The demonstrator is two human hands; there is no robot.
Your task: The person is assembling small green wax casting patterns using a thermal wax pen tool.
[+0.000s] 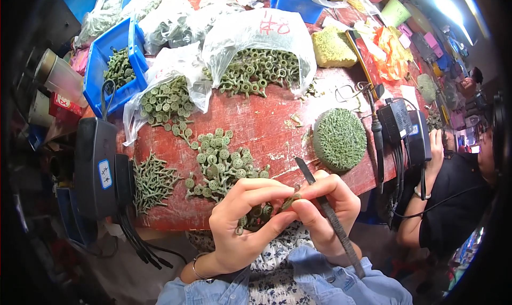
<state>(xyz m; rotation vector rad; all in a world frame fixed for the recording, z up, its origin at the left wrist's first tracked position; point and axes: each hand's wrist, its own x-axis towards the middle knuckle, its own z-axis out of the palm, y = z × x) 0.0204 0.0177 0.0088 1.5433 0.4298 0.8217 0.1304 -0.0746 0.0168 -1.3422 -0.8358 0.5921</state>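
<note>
My left hand (234, 211) curls around several small green ring-ended pieces (260, 215) in its palm. Between its fingertips and those of my right hand (336, 198), one small green piece (290, 201) is pinched; its exact shape is partly hidden. A long flat dark metal file (341, 230) also lies in my right hand, slanting from its tip above the fingers down toward the sleeve. Just beyond my left hand, a loose heap of green pieces with round pitted heads, like small lotus pods (218, 161), sits on the red table (256, 131).
Thin green sticks (153, 182) lie at left, beside a black device (98, 169). A round green textured block (340, 139) stands at right, near a corded pen-like tool (377, 134). Bags of green parts (261, 38) and a blue bin (96, 81) line the back. Another person (453, 203) sits at right.
</note>
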